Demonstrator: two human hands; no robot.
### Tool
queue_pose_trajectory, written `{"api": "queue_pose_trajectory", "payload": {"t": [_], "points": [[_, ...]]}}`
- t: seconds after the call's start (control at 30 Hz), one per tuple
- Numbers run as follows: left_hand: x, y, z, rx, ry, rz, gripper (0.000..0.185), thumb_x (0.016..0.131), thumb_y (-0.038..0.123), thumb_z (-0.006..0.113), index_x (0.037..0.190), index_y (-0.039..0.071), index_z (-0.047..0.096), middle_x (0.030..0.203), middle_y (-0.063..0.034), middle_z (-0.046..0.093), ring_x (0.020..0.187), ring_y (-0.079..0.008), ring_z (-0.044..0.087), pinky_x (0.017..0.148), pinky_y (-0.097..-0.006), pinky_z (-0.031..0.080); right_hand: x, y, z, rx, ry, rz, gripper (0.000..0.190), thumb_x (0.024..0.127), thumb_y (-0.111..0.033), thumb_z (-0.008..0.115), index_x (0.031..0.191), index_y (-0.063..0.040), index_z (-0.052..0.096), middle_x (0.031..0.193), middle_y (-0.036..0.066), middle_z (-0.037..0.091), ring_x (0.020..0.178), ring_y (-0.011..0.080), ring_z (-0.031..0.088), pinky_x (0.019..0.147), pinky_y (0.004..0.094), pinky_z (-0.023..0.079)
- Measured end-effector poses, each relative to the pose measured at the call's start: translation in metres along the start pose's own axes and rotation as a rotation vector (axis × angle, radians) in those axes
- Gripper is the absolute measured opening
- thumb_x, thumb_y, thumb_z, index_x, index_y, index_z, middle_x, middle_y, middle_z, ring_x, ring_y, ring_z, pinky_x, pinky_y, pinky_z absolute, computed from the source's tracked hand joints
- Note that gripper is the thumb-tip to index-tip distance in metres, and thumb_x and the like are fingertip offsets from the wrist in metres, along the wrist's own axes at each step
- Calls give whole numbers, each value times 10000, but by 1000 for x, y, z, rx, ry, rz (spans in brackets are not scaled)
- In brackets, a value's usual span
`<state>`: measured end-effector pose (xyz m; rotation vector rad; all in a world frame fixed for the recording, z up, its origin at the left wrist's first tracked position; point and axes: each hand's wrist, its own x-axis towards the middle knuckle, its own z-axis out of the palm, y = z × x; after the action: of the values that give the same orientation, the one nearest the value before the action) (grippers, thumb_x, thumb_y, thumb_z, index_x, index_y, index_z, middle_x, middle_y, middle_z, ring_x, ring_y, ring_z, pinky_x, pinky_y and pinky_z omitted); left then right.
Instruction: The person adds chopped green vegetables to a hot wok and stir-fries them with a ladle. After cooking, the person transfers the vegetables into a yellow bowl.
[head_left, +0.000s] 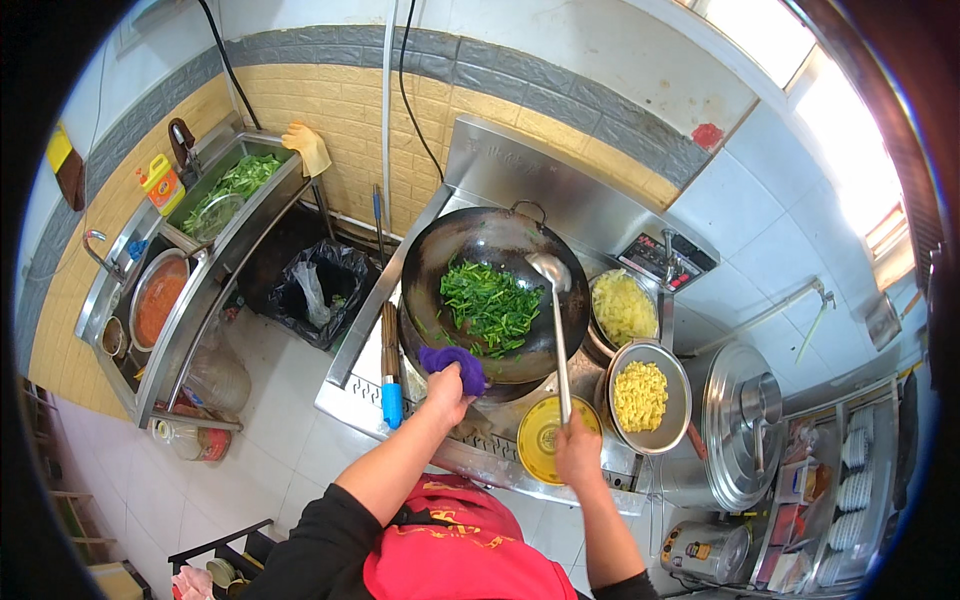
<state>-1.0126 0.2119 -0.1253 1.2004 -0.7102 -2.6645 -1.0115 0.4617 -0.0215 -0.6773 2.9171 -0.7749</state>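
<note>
My left hand (448, 395) grips the near rim of a large black wok (422, 281) through a purple cloth (452, 365). Chopped green leafy vegetables (491, 306) lie in the middle of the wok. In my right hand (578, 450) is the long handle of a metal ladle (551, 271), its bowl resting against the wok's right inner wall. Below that handle, a yellow plate (534, 442) sits on the front of the stainless steel stove (442, 446). To the right stand a metal bowl (679, 416) with yellow scrambled egg pieces (640, 396) and a pot of pale chopped vegetables (624, 306).
A bamboo wok brush (391, 360) with a blue handle lies left of the wok. A large lidded steel pot (724, 457) stands at the right. Across the floor at left, sinks hold green vegetables (247, 176) and a basin of red liquid (160, 300). A black-lined bin (330, 289) stands between.
</note>
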Motion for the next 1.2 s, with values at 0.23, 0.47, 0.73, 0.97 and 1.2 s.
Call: {"api": "queue_pose_trajectory", "payload": {"t": [0.23, 0.47, 0.73, 0.97, 1.2], "points": [[0, -9, 1, -19, -28, -61, 244, 1012, 146, 465, 1218, 88, 582, 1119, -142, 658, 975, -353, 667, 842, -618, 568, -52, -44, -13, 839, -373, 580, 283, 953, -115, 659, 1213, -6, 638, 697, 30, 595, 520, 125, 585, 438, 326, 477], [-15, 2, 13, 48, -134, 92, 185, 984, 53, 444, 865, 73, 583, 772, -98, 584, 639, -274, 569, 647, -540, 547, -47, -20, -149, 699, -647, 523, 520, 944, -66, 678, 1451, -42, 570, 748, 3, 581, 524, 91, 532, 448, 276, 448], [-63, 13, 19, 0, -47, 16, 157, 953, 47, 467, 904, 62, 615, 775, -87, 614, 638, -228, 597, 580, -415, 520, -2, 13, -124, 466, -734, 386, 434, 950, -182, 649, 1348, -10, 648, 619, 24, 585, 497, 91, 531, 465, 290, 444], [-120, -29, -39, -66, -20, 169, 202, 893, -33, 450, 910, 106, 596, 809, -63, 591, 723, -206, 574, 653, -381, 523, -46, 2, -65, 112, -220, -148, 561, 882, -163, 750, 1393, 3, 586, 791, 163, 695, 679, 250, 704, 683, 346, 567], [-77, 34, 24, 15, -90, 73, 269, 937, 23, 448, 683, 88, 509, 637, -67, 505, 525, -188, 453, 489, -370, 375, -2, -17, -167, 239, -799, 217, 437, 950, -160, 662, 1372, -53, 622, 664, 49, 629, 502, 121, 580, 495, 303, 498]]}}
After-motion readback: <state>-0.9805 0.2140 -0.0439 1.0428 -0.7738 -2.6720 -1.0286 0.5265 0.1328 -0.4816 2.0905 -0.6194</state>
